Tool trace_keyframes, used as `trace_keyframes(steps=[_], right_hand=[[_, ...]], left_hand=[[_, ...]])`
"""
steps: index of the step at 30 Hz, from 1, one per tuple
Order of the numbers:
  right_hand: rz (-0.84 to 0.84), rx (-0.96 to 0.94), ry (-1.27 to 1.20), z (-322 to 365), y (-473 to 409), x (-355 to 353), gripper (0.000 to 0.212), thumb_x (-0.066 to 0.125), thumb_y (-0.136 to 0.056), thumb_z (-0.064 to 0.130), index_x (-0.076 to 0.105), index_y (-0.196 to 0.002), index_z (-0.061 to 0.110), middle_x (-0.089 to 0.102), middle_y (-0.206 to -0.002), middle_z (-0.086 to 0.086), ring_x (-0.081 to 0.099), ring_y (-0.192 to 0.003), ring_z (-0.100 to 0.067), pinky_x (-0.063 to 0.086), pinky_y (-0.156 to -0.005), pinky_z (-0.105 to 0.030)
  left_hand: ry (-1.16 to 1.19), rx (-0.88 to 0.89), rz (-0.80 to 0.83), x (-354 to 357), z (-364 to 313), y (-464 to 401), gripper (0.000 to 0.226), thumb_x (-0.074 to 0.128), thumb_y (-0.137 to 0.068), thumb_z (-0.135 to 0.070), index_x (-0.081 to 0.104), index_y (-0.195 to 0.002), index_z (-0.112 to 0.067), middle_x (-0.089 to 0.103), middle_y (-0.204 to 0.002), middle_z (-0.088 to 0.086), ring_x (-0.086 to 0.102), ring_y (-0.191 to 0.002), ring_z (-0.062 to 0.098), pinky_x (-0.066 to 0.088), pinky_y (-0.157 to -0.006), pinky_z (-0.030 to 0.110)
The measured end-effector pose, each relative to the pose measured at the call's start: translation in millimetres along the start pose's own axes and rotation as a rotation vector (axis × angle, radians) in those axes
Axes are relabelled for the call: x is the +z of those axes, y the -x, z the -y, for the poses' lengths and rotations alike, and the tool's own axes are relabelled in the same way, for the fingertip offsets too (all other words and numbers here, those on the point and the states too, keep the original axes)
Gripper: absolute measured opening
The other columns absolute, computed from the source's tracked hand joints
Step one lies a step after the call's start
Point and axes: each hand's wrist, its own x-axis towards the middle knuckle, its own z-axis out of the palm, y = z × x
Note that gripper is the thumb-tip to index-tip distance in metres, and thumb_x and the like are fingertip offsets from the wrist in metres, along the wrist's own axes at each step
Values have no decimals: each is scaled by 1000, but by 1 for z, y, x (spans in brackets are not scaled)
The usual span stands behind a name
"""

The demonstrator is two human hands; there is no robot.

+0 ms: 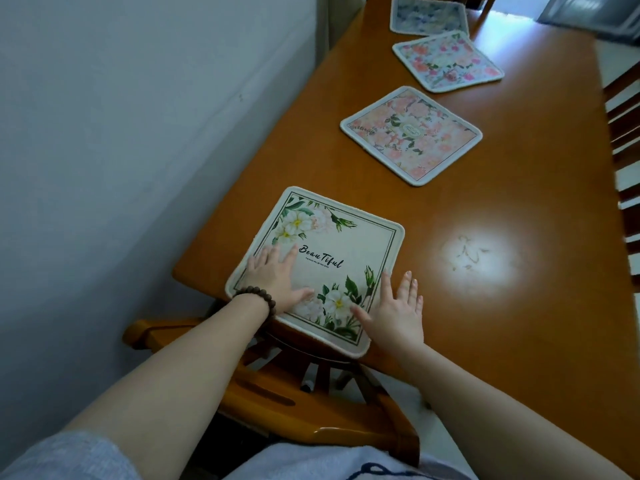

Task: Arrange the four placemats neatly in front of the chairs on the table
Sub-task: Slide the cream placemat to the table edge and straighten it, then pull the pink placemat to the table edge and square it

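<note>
Four square floral placemats lie in a row along the wooden table [502,209]. Nearest is a cream placemat [332,258] printed "Beautiful", sitting at the table's near corner with its near corner overhanging the edge above a wooden chair [277,400]. The left hand [277,278], a beaded bracelet [258,296] on its wrist, presses flat on this mat, fingers spread. The right hand [398,313] lies open, fingers splayed, thumb on the mat's right edge. Farther off sit a peach-pink placemat [412,135], a pink-flowered placemat [448,62] and a blue-grey placemat [429,15].
</note>
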Motion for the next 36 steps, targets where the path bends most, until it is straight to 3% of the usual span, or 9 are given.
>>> trace_keyframes(steps=[7, 22, 36], right_hand=[[-203, 80, 24, -47, -16, -37, 81, 33, -92, 63, -8, -151, 27, -16, -158, -14, -17, -144, -28, -4, -117, -43], [-283, 295, 35, -214, 26, -83, 64, 27, -99, 51, 6, -153, 23, 1, -160, -12, -6, -146, -26, -2, -116, -38], [-254, 110, 61, -428, 58, -141, 61, 26, -99, 51, 10, -153, 26, -1, -160, -10, -7, -146, -26, -2, -118, -43]], left_hand=[[103, 131, -110, -14, -89, -22, 84, 36, -86, -66, 2, -151, -27, 6, -160, 6, 3, -146, 25, 6, -117, 49], [52, 362, -102, -11, -264, -11, 79, 34, -91, -62, -1, -152, -26, 4, -160, 8, -3, -146, 26, 5, -117, 48], [82, 169, -152, 18, -484, 62, 77, 36, -94, -57, 0, -152, -22, 2, -160, 11, -5, -146, 28, 7, -117, 50]])
